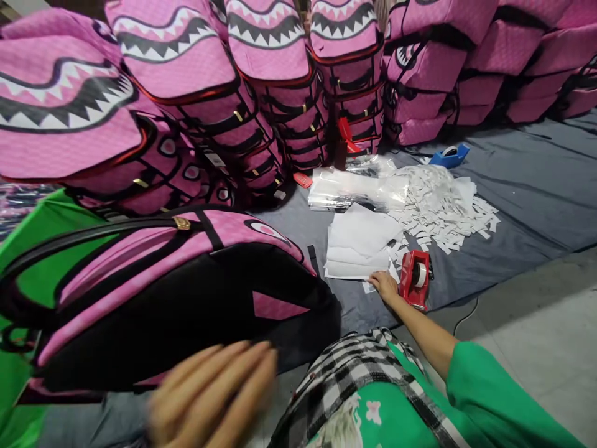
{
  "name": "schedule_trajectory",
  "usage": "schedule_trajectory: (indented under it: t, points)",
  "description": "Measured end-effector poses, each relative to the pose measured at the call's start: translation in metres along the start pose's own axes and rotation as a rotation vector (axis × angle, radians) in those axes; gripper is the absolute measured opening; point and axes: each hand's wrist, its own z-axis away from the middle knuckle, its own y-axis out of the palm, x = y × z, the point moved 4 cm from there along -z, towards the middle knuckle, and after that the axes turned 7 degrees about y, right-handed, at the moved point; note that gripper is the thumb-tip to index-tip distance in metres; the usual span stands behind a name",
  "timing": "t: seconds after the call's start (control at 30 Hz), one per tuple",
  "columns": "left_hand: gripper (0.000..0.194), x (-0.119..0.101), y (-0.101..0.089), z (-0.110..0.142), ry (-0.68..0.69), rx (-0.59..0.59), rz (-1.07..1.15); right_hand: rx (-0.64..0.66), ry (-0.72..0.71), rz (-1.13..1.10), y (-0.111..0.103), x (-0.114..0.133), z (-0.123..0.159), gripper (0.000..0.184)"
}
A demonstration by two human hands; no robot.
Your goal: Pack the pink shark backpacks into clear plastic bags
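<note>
Lying open, right grip (385,286) touches white paper (359,249); open left grip (212,398) blurs over a pink backpack (140,261).

stacks of backpacks (261,68) line the back edge of the floor sheet (527,186), and one more backpack (163,298) lies up front on the left. right of that are paper sheets (359,246), with a heap of paper tags (433,208) behind them and plastic bags (357,190) just left of the heap. one tape dispenser (414,280) sits in front, a second tape dispenser (448,155) further back.
</note>
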Motion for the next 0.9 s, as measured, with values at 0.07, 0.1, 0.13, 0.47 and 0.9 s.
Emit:
schedule_trajectory:
  t: [0.07,0.1,0.13,0.47,0.9]
  points:
    - [0.061,-0.013,0.039,-0.005,0.185,0.120,0.134,-0.023,-0.075,0.010,-0.016,0.008,0.003,0.013]
    - [0.054,-0.015,0.061,-0.007,0.199,0.220,0.253,-0.034,-0.105,0.012,-0.026,0.012,0.007,0.013]
    - [0.045,-0.015,0.084,-0.010,0.152,0.327,0.376,-0.040,-0.140,0.015,-0.037,0.018,0.012,0.013]
    - [0.031,0.006,0.194,-0.031,-0.225,0.576,0.687,0.050,-0.776,-0.392,-0.198,0.109,0.134,0.040]
    - [0.030,-0.002,0.043,-0.039,0.025,0.424,0.376,-0.575,-0.770,-0.197,-0.267,0.154,0.170,0.057]
